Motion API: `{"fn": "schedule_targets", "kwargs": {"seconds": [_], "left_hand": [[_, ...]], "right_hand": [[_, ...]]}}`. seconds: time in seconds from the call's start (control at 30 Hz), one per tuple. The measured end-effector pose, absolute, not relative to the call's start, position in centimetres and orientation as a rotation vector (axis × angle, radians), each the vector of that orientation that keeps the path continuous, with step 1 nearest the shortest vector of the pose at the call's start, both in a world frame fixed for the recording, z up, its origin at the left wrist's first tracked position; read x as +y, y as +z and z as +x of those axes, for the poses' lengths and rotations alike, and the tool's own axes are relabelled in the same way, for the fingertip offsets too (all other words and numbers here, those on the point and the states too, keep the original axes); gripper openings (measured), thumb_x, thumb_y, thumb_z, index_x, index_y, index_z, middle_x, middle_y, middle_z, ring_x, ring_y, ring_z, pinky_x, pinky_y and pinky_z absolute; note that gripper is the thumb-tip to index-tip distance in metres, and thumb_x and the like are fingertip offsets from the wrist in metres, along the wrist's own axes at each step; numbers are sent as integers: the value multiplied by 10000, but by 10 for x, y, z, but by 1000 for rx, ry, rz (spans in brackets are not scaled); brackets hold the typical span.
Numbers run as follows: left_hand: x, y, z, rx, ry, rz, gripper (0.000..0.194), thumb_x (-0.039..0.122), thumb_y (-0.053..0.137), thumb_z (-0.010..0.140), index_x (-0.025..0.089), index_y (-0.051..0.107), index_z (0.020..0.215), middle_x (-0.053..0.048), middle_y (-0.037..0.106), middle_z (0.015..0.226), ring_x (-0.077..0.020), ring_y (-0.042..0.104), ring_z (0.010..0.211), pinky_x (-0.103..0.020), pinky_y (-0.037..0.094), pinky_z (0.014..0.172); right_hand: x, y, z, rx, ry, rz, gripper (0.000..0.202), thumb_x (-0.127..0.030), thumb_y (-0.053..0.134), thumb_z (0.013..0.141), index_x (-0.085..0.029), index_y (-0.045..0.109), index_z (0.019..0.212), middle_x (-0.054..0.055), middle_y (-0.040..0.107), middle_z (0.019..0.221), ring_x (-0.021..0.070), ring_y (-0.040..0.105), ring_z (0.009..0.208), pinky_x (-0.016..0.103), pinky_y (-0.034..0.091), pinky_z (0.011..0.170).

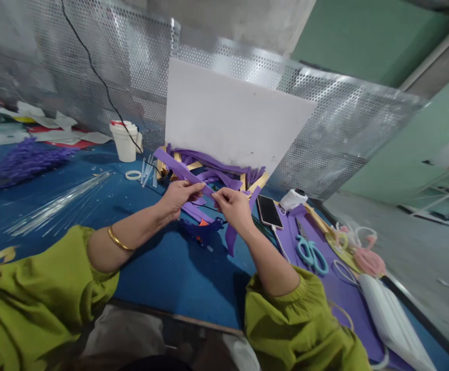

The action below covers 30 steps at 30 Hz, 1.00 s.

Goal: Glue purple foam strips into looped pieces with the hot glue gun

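The purple strip (176, 166) is near the middle of the frame, raised over the blue table (162, 278) and slanting down from upper left to lower right between your hands. Your left hand (180, 198) pinches it between thumb and fingers; your right hand (234, 206), just beside, has thumb and fingertips closed on it too. You seem to be partway through straightening or folding the strip, though its exact fold cannot be told. From this hold, the next move calls for an even, light pull and a firm pinch on both sides, since so thin a band could twist or crease. Just below your hands, at the centre of the frame, a dark blue tool (199, 232) with orange parts lies close enough to snag a loose end. Behind your hands are more purple and tan strips in a tangle, at the foot of the white board (228, 116). Left of them are clear sticks (147, 172), a tape ring (133, 175) and a white cup (125, 144). Fine clear strands (66, 201) fan out at the left of the frame, with a purple sprig bundle (27, 159) beyond. To the right lie the phone (270, 211), with a white cable plugged in, and teal-handled scissors (310, 252) on a purple sheet (340, 299).
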State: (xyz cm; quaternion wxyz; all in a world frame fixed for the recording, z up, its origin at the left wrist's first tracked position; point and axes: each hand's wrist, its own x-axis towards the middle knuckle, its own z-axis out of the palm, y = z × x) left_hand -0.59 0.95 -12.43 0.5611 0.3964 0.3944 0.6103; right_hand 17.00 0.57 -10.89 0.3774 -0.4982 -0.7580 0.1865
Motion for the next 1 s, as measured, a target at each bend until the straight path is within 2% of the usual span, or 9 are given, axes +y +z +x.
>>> {"fn": "schedule_targets", "kwargs": {"seconds": [0.13, 0.27, 0.47, 0.7, 0.9, 1.0], "left_hand": [[14, -123, -10, 939, 1559, 885, 389, 417, 919, 539, 130, 719, 711, -24, 678, 642, -127, 607, 626, -233, 456, 606], [8, -122, -6, 896, 1438, 935, 432, 423, 924, 522, 129, 765, 797, -46, 723, 743, -147, 644, 684, -244, 477, 621], [4, -125, -1, 965, 1472, 1002, 362, 379, 916, 518, 104, 757, 690, -34, 669, 583, -129, 588, 562, -253, 468, 586], [6, -125, -2, 922, 1497, 899, 384, 362, 935, 514, 102, 753, 730, -37, 694, 640, -125, 607, 572, -261, 526, 616], [24, -116, -20, 922, 1632, 653, 172, 188, 841, 691, 121, 683, 708, -19, 696, 665, -99, 612, 562, -216, 534, 577], [38, -109, -40, 986, 1737, 524, 113, 160, 758, 798, 139, 657, 750, -7, 698, 673, -93, 618, 557, -191, 521, 545]], "right_hand": [[6, -108, 171, -1914, 558, -1250, 249, -342, 584, 885, -207, 623, 679, -24, 639, 565, 124, 554, 520, 241, 373, 543], [6, -110, 171, -1904, 544, -1244, 240, -317, 592, 872, -211, 592, 657, -22, 641, 576, 129, 574, 528, 242, 390, 548], [9, -117, 168, -1909, 668, -1211, 236, -346, 597, 873, -211, 594, 680, -23, 648, 593, 130, 588, 530, 244, 417, 554], [9, -114, 169, -1921, 715, -1224, 237, -344, 590, 862, -213, 571, 666, -23, 654, 601, 121, 578, 511, 240, 419, 539], [14, -106, 183, -1936, 740, -1252, 234, -361, 602, 834, -210, 572, 657, -18, 636, 569, 119, 542, 490, 244, 420, 526], [20, -106, 193, -1928, 799, -1236, 246, -376, 622, 810, -205, 564, 642, -10, 644, 576, 118, 546, 490, 247, 420, 523]]}}
